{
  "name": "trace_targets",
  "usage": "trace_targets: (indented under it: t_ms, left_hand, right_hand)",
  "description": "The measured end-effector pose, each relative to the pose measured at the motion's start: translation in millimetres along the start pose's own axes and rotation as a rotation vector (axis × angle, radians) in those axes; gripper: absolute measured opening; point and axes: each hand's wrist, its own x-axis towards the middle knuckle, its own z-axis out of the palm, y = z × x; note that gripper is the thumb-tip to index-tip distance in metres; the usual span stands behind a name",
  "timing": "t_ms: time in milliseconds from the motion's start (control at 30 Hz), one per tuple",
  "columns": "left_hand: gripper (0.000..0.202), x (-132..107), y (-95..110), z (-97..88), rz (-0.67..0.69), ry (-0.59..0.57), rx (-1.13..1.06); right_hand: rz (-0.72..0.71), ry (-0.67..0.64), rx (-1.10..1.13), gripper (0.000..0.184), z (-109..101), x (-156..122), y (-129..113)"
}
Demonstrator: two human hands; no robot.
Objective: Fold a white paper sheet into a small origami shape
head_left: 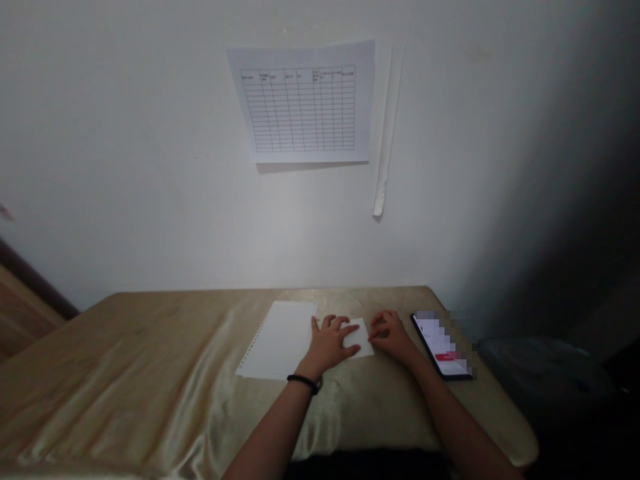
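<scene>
A small white sheet of paper (361, 331) lies flat on the cloth-covered table. My left hand (330, 343) rests on its left part with the fingers spread, and a black band circles that wrist. At the paper's right edge is my right hand (393, 335), its thumb and forefinger pinched together on the edge and the other fingers curled. A larger white loose-leaf sheet (280, 337), with punched holes down its left side, lies to the left of my left hand.
A phone (444, 357) with a lit screen lies right of my right hand. Shiny beige cloth (150, 373) with wrinkles covers the table. On the wall behind hangs a printed table sheet (303, 107), beside a white strip (384, 147). A dark object (545, 373) stands beyond the table's right edge.
</scene>
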Motion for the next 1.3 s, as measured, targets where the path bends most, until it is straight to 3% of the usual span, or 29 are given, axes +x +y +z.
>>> trace_targets:
  t_ms: [300,700,933,1300]
  left_hand:
    - [0.055,1,-2,2.3,0.018,0.016,-0.008]
    - [0.056,1,1,0.2,-0.002,-0.006,0.011]
    - [0.056,1,-1,0.4,0.011,-0.003,0.003]
    - [0.056,0,4,-6.8,-0.012,-0.039,0.017]
  right_hand:
    - [0.040,0.071,-0.094,0.007,7,8,5]
    - [0.082,0.140,-0.276,0.017,16,17,-3]
    - [0.069,0.175,-0.183,0.018,20,17,5]
    - [0.028,0.096,-0.272,0.012,18,17,-1]
